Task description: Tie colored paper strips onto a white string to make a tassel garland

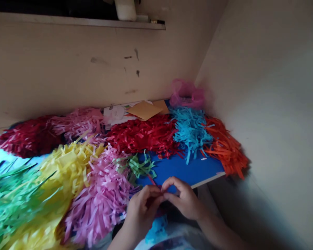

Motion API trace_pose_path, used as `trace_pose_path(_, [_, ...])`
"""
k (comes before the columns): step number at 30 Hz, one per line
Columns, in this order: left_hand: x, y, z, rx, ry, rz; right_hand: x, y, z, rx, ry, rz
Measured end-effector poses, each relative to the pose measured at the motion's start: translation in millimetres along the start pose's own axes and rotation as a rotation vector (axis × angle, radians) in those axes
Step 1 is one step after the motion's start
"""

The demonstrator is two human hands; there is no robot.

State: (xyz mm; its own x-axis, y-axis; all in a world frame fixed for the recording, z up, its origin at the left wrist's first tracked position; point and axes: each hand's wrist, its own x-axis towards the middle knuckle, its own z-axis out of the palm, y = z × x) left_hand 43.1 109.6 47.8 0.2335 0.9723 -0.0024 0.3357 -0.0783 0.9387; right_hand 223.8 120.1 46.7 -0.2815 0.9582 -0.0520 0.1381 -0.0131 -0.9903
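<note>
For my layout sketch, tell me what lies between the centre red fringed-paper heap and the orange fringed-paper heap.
In the head view, a light-blue fringed-paper heap lies between the red heap and the orange heap.

Corner of the room: two plain beige walls, the one behind the table [67, 69] carrying dark smudges and scuffs [137, 73]. High on it, a narrow pale-edged shelf [67, 21]; a whitish, round-bottomed container [126, 10] stands near its right end, a small dark object [157, 22] beside it. Below, at the back of the blue-topped table [179, 170], flat tan paper pieces [145, 110] overlap white printed sheets [114, 114]; print unreadable from here. To their right, near the corner, a crumpled, translucent pink plastic bag [186, 95].
</note>
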Motion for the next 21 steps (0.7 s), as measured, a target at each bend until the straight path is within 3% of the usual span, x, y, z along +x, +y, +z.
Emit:
trace_pose_path(4, [2.0,3.1,-5.2,-0.020,-0.042,0.026,2.8,1.2,-2.2,0.140,0.001,0.097])
trace_pose_path(10, [3.4,0.8,-8.9,0.113,-0.026,0.195,0.0,-3.8,-8.7,0.030,0.053,-0.031])
trace_pose_path(15, [-0.3,-0.5,-2.4,0.302,0.188,0.423,-8.2,-13.9,-5.6,-0.184,0.102,-0.166])
trace_pose_path(18, [-1.4,2.9,0.5,0.343,0.223,0.559,-11.9,-15.0,-2.1,-0.229,0.132,-0.212])
trace_pose_path(21, [-2.1,5.7,1.6,0.361,0.229,0.578,-14.2,-12.9,-1.4,-0.247,0.137,-0.203])
